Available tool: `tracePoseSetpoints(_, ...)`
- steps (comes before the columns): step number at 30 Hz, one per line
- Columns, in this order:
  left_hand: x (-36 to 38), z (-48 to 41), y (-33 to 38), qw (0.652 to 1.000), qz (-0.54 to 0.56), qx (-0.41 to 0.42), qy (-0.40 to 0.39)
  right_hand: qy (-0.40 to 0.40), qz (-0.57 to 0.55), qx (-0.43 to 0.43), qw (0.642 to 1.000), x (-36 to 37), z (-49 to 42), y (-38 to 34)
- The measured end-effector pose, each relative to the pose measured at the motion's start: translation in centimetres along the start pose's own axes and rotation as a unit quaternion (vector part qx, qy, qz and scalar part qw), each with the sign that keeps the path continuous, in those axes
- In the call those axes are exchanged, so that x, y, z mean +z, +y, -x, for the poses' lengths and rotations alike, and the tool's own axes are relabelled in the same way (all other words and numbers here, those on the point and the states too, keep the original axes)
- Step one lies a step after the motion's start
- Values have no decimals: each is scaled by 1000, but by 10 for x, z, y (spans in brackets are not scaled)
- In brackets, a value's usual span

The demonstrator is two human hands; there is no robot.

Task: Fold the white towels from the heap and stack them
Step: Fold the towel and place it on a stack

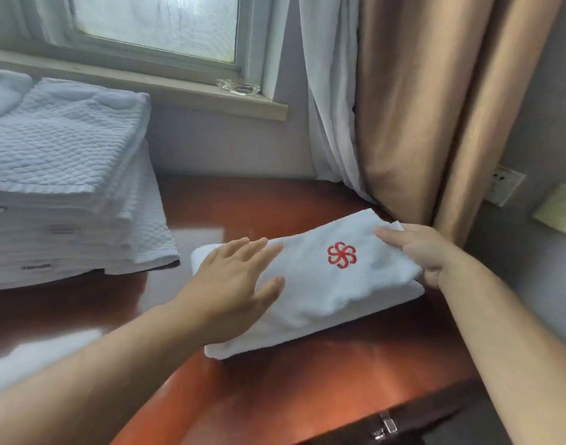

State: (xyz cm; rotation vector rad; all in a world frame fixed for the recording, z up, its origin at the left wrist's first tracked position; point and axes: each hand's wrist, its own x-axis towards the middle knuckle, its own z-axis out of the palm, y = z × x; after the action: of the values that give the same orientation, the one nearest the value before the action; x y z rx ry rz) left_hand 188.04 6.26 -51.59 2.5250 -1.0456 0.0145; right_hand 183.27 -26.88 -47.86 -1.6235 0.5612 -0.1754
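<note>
The table point(307, 396) carries one stack point(63, 175) of folded towels at ten o'clock, its layers too many to count. One folded towel point(323, 293) lies centred, toward three o'clock. My left hand point(233, 284) lies flat, fingers straight, on its nine o'clock end; my right hand point(429, 252) grips its three o'clock end. I should smooth evenly, keeping edges square.

Left hand point(233, 284) flat with fingers point(259, 248) straight and spread, right hand point(426, 255) pinching the towel point(333, 293) end
</note>
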Motion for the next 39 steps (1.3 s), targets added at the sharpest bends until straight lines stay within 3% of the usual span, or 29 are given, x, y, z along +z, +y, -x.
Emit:
tracePoseSetpoints(4,11,-19,7,1000,-19,11,-20,39,73,31,996,-30,-18,4)
tracePoseSetpoints(11,27,-37,0,997,-37,16,-64,80,105,68,989,-54,-40,19)
tracePoseSetpoints(15,34,-39,-9,993,-74,28,-91,88,202,27,975,-53,-51,30)
tracePoseSetpoints(18,38,-38,-14,990,-87,37,-103,112,408,-16,906,-51,-59,31)
tracePoseSetpoints(21,42,-37,-17,987,-110,42,-108,127,556,12,821,-39,-58,28)
tracePoseSetpoints(23,43,-39,-16,986,-119,47,-106,204,611,-12,765,-27,-53,25)
tracePoseSetpoints(24,42,-40,-16,986,-120,50,-107,247,604,-55,756,-18,-49,23)
tracePoseSetpoints(25,41,-42,-17,985,-120,54,-108,266,569,-110,771,-9,-45,20)
tracePoseSetpoints(26,39,-44,-18,985,-121,58,-109,246,522,-160,801,1,-42,18)
tracePoseSetpoints(28,36,-47,-21,984,-121,69,-110,126,485,-192,844,20,-34,22)
tracePoseSetpoints(31,33,-46,-28,984,-117,84,-104,-16,580,-124,805,33,-27,50)
tracePoseSetpoints(39,32,-45,-39,983,-119,92,-105,-6,619,-84,781,39,-16,57)
